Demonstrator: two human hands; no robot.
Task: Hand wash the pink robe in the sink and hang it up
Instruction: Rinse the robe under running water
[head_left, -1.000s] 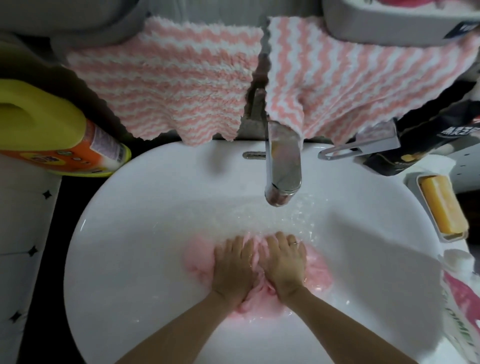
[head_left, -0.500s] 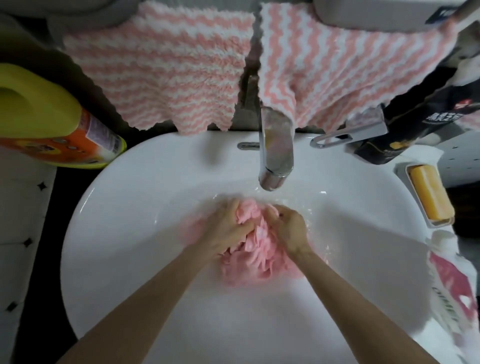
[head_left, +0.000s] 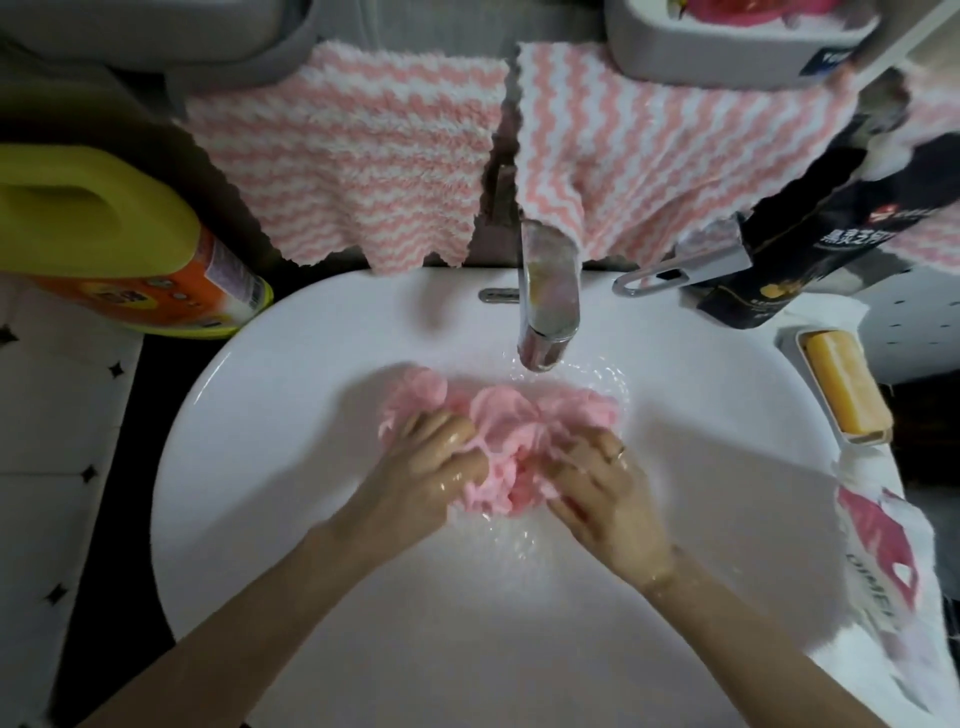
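The pink robe (head_left: 511, 415) lies wet and bunched in the white sink (head_left: 311, 374), just below the chrome tap (head_left: 548, 306). Water ripples round the cloth under the spout. My left hand (head_left: 426, 467) grips the left part of the bundle, fingers curled into the fabric. My right hand (head_left: 602, 483) grips the right part, a ring on one finger. Both hands are wet and sit close together with folds of cloth squeezed up between them.
Two pink-and-white striped towels (head_left: 353, 161) hang behind the tap. A yellow detergent jug (head_left: 109, 239) lies at the left of the sink. A yellow soap bar (head_left: 844, 384) sits in a dish at the right, with a black pouch (head_left: 810, 249) behind it and a pink-printed bag (head_left: 878, 561) in front.
One second ago both hands pressed flat on the robe. They then bunched it up and now grip it, spread a little wider, nearer the tap.
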